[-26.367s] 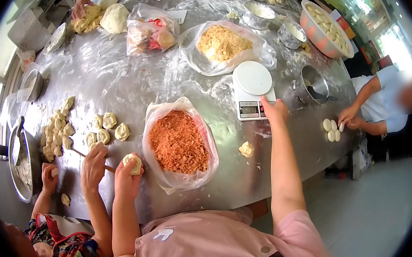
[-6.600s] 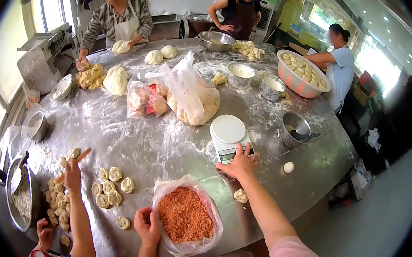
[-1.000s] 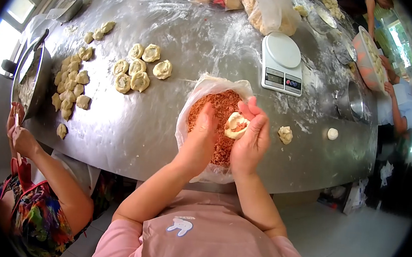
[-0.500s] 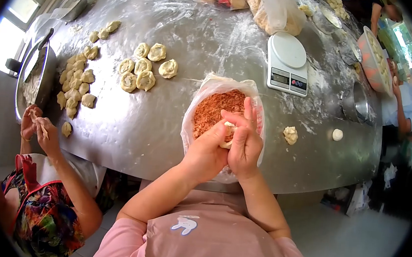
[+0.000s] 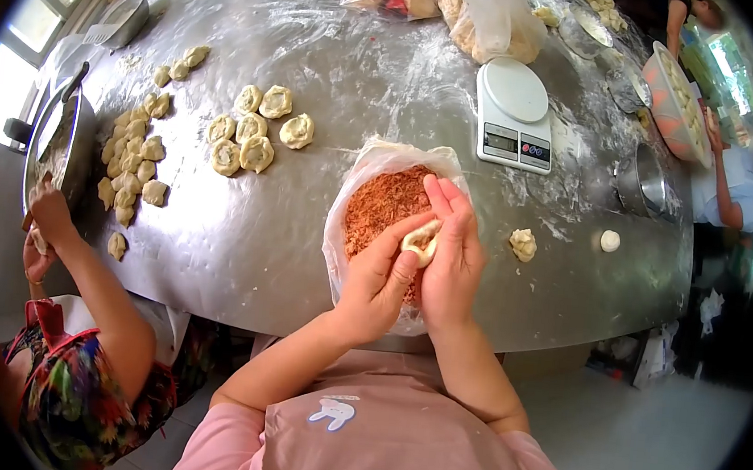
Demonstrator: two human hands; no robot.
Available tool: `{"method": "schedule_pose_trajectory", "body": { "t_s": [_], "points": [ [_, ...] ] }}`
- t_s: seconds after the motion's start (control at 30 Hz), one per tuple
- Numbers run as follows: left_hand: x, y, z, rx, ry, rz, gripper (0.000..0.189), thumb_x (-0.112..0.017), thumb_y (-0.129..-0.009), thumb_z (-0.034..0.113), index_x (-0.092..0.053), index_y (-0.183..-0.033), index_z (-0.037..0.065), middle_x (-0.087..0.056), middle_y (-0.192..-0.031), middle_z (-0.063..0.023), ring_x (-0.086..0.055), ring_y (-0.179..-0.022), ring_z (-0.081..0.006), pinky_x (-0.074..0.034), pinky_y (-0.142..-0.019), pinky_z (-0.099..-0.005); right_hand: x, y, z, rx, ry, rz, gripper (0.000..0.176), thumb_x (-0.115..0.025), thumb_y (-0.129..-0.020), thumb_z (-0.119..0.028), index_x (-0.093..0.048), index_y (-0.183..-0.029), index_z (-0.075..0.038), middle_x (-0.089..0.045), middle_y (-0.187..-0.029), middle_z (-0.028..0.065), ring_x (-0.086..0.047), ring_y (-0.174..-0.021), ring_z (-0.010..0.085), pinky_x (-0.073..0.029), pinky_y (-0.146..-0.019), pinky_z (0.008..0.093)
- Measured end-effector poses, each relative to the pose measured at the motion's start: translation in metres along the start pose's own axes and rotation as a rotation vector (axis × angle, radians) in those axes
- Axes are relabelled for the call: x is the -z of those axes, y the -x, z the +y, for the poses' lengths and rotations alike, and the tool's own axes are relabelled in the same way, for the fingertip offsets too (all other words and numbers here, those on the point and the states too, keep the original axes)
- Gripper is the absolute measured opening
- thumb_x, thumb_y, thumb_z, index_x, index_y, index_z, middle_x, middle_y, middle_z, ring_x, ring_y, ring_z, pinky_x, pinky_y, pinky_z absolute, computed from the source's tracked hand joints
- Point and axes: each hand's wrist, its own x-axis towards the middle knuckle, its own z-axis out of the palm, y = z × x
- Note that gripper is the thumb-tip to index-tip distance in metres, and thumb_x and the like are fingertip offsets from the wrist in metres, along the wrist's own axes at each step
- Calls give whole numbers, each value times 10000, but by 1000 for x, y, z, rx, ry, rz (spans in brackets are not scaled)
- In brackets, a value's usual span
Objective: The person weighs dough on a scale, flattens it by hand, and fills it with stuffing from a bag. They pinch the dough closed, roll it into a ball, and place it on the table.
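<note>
Dough cup point(image 5: 421, 242) over the filling bag point(image 5: 333, 240), long axis roughly 1–7 o'clock, at 1 o'clock from left hand point(image 5: 370, 293), 10 from right hand point(image 5: 455, 273); left fingers and thumb pinching it, right fingers cupped against it, neither nearer.

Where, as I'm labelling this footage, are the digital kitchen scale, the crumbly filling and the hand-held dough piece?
Digital kitchen scale point(image 5: 515, 90), head view: round white platform.
Crumbly filling point(image 5: 379, 208), head view: left part of its exposed surface.
Dough piece point(image 5: 422, 240), head view: its hollow middle.
</note>
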Motion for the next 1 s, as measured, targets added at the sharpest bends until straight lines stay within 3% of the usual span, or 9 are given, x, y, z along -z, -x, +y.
{"method": "schedule_pose_trajectory", "body": {
  "t_s": [0.1,0.27,0.33,0.47,0.63,0.73,0.77,0.93,1.0],
  "points": [
    [9,-6,1,-202,-311,78,208,-464,-995,96,-630,-1058,-12,-586,-1155,-111,-585,-954,-200,-458,-876,-316,0,11,10,11,44,-162,650,-365,-1031,-451,-347,-1413,74,-392,-1462,226,-386,-1351,269,-328,-1093,326],
    [12,-5,-8,-347,-654,58,540,-291,-1026,404,-640,-1225,44,-486,-1362,-193,-280,-1370,-377,-147,-1144,-489,0,13,-6,-94,91,-336,476,-468,-1010,-416,-548,-1179,21,-656,-1083,156,-614,-1063,220,-473,-882,331],
    [15,-1,-4,-108,-599,-30,962,-17,-929,694,-503,-1370,-9,-51,-1597,-202,-82,-1473,-329,-61,-1184,-440,-8,20,-7,-39,159,-160,313,-484,-1018,-311,-590,-974,-19,-681,-793,102,-658,-756,191,-498,-690,343],
    [8,-1,-12,-182,-172,181,1005,-71,-880,773,-179,-1521,8,-32,-1607,-163,-64,-1480,-298,-101,-1184,-432,-2,7,-1,142,174,-133,289,-508,-1002,-206,-583,-800,-13,-660,-708,146,-636,-570,262,-480,-544,349],
    [8,-9,-12,138,267,57,961,-189,-907,749,-111,-1534,25,-147,-1598,-111,-169,-1462,-261,-165,-1177,-415,1,9,-4,101,453,-329,355,-544,-979,-235,-508,-1251,-10,-619,-1156,233,-637,-1051,337,-499,-832,416],
    [0,-8,-10,173,326,-31,953,-241,-906,746,-172,-1517,17,-233,-1570,-101,-252,-1432,-235,-219,-1162,-401,0,-2,4,542,749,-197,522,-523,-982,-320,-381,-1397,-38,-318,-1471,282,-360,-1357,414,-325,-1027,574],
    [1,-3,-8,208,312,-78,953,-241,-905,747,-184,-1511,13,-236,-1568,-99,-256,-1429,-238,-225,-1161,-402,7,-17,20,256,627,-260,564,-455,-996,-425,-370,-1403,-44,-108,-1550,277,-101,-1448,444,-115,-1093,639],
    [-18,-11,9,226,470,72,807,-235,-965,662,-294,-1457,26,-326,-1515,-120,-284,-1418,-241,-239,-1154,-410,-7,-19,12,241,526,-179,651,-315,-1009,-536,-287,-1456,-63,-96,-1570,236,-59,-1469,394,-78,-1157,518],
    [-14,-16,1,216,330,235,598,-299,-1023,536,-493,-1260,22,-536,-1292,-122,-507,-1181,-210,-401,-999,-353,-18,-10,-2,200,252,-249,670,-298,-1006,-558,-281,-1464,-70,-78,-1581,216,-31,-1478,369,-75,-1168,480]
  ]
}}
